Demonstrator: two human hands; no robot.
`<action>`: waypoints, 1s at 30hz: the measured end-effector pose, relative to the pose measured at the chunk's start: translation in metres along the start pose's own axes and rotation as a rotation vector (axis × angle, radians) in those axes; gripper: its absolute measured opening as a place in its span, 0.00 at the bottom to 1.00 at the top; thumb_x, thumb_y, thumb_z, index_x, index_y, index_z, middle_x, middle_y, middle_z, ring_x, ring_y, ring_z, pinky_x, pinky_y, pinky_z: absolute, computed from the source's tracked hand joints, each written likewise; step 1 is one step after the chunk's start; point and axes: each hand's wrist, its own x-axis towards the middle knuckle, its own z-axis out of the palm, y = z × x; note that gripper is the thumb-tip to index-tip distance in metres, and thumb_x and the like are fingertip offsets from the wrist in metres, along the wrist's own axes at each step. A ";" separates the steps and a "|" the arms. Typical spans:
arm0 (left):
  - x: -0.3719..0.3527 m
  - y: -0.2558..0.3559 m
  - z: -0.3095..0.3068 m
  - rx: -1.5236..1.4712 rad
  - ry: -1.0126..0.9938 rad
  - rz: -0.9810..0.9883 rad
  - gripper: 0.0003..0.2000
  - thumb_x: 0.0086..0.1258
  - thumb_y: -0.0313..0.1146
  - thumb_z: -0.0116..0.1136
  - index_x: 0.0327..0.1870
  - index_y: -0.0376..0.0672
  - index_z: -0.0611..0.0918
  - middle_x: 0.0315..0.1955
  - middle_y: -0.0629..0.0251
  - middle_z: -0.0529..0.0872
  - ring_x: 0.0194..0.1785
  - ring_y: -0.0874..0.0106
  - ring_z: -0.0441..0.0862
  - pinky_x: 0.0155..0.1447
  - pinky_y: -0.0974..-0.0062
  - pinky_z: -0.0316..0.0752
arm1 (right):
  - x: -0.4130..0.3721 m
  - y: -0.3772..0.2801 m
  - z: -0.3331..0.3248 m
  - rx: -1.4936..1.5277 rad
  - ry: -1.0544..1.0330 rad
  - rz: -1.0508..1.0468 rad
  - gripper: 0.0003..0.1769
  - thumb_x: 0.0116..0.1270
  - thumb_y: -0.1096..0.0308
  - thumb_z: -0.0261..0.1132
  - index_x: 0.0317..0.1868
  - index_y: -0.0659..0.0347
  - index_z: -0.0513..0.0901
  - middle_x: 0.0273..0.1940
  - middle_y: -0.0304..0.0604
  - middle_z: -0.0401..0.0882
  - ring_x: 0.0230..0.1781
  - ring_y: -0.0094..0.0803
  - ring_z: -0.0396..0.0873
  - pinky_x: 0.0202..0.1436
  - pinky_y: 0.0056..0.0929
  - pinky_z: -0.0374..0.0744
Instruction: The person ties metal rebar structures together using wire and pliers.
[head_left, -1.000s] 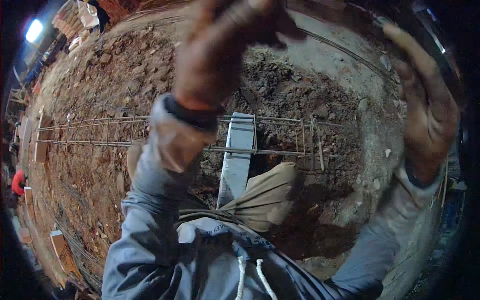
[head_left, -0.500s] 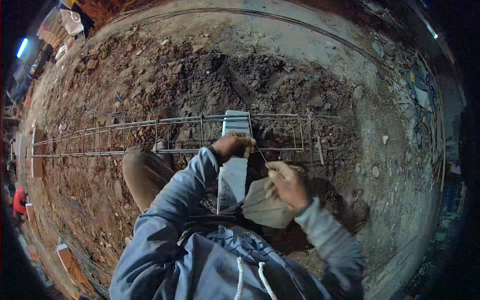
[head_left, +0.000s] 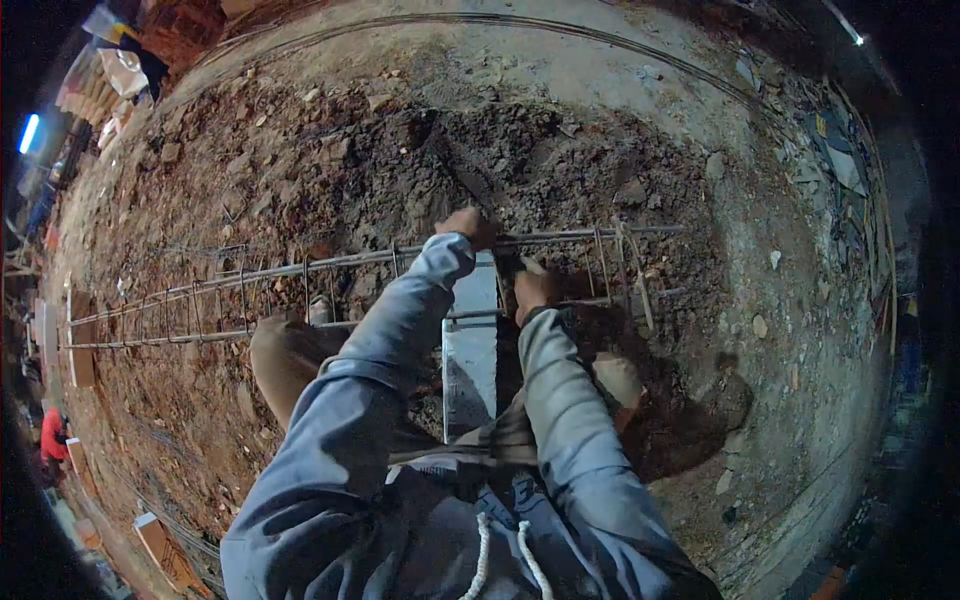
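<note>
A long rebar cage (head_left: 345, 261) of thin rods and rectangular stirrups lies crosswise in front of me, over a pale block (head_left: 470, 365) between my knees. My left hand (head_left: 470, 228) is curled at the cage's far rods, above the block's far end. What its fingers grip is hidden behind the hand. My right hand (head_left: 536, 287) reaches between the far and near rods, just right of the block. It looks closed, its fingers mostly out of sight, and what it holds does not show. A stirrup (head_left: 601, 262) stands right of my right hand.
Loose soil and rubble (head_left: 290, 180) surround the cage. A brick-coloured block (head_left: 80, 340) supports its left end. A thin stick (head_left: 638, 275) leans across the right end. Long rods (head_left: 480, 18) lie along the far side. A person in red (head_left: 54, 435) is at far left.
My left hand has moved to the far rods. My right hand, earlier pulling at a thin wire or tool near my right knee, has moved forward between the rods. The view has tilted slightly.
</note>
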 end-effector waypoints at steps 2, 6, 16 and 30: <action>0.022 -0.013 0.022 -0.189 -0.119 0.069 0.18 0.60 0.49 0.57 0.39 0.43 0.82 0.35 0.59 0.84 0.41 0.62 0.81 0.48 0.69 0.72 | 0.001 -0.013 0.006 0.041 -0.017 0.100 0.20 0.60 0.73 0.51 0.54 0.66 0.73 0.48 0.49 0.76 0.44 0.36 0.75 0.50 0.30 0.72; -0.023 0.025 -0.051 -0.514 -0.304 -0.127 0.18 0.61 0.45 0.60 0.44 0.42 0.82 0.35 0.61 0.84 0.39 0.69 0.81 0.43 0.68 0.73 | 0.007 -0.032 0.006 -0.118 -0.173 0.155 0.19 0.60 0.69 0.54 0.52 0.65 0.74 0.52 0.48 0.73 0.50 0.37 0.71 0.54 0.29 0.69; -0.100 0.033 -0.073 -1.226 -0.194 0.134 0.17 0.66 0.43 0.55 0.42 0.36 0.80 0.41 0.58 0.81 0.47 0.63 0.75 0.58 0.66 0.68 | 0.015 -0.010 0.023 -0.424 -0.034 -0.133 0.10 0.59 0.68 0.56 0.33 0.63 0.82 0.32 0.51 0.81 0.33 0.43 0.78 0.40 0.36 0.74; -0.048 0.021 -0.068 -0.042 -0.444 0.294 0.15 0.54 0.44 0.64 0.26 0.39 0.80 0.19 0.59 0.81 0.28 0.63 0.82 0.30 0.66 0.75 | 0.044 0.018 0.026 -0.330 -0.018 -0.305 0.09 0.56 0.70 0.60 0.34 0.66 0.82 0.38 0.51 0.81 0.46 0.43 0.76 0.49 0.36 0.74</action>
